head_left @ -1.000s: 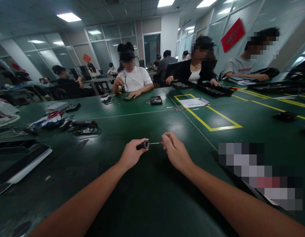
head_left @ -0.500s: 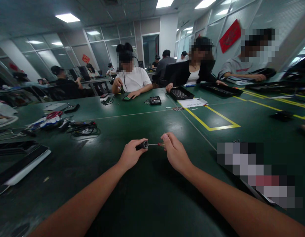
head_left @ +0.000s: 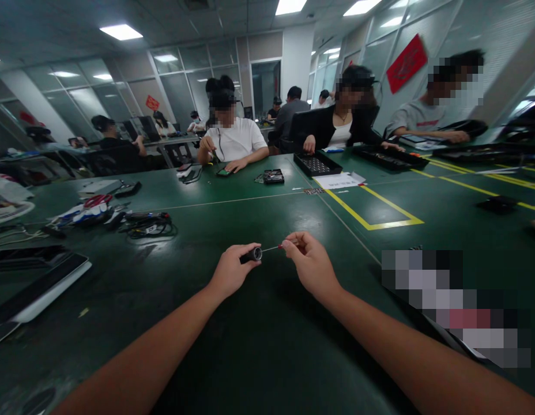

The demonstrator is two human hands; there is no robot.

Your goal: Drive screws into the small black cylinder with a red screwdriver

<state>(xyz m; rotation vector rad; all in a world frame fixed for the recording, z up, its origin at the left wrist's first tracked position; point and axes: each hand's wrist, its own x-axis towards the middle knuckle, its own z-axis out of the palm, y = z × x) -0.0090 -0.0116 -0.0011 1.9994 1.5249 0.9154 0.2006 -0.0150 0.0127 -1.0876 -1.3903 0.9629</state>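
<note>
My left hand (head_left: 230, 270) is closed around a short black cylinder (head_left: 252, 255), whose round, silvery open end faces right. It looks like a flashlight body, though the fingers cover much of it. My right hand (head_left: 311, 262) grips a screwdriver (head_left: 280, 246) by its red-tipped handle, most of which the fingers hide. The thin metal shaft points left, and its tip is at the cylinder's open end; how deep it reaches cannot be made out. Both hands are above the green table (head_left: 267, 340).
Cables (head_left: 150, 226) and tools lie on the left, near a black-and-white flat device (head_left: 46, 282). Ahead are a small black box (head_left: 274, 176), a white paper (head_left: 339, 180) and a black tray (head_left: 317, 163). Several people sit across the table. A blurred-out item (head_left: 449, 305) lies right.
My right fingers have shifted on the screwdriver handle, and the shaft now slants up to the right. My left hand keeps the cylinder nearly still. A co-worker's hand moved over the black tray.
</note>
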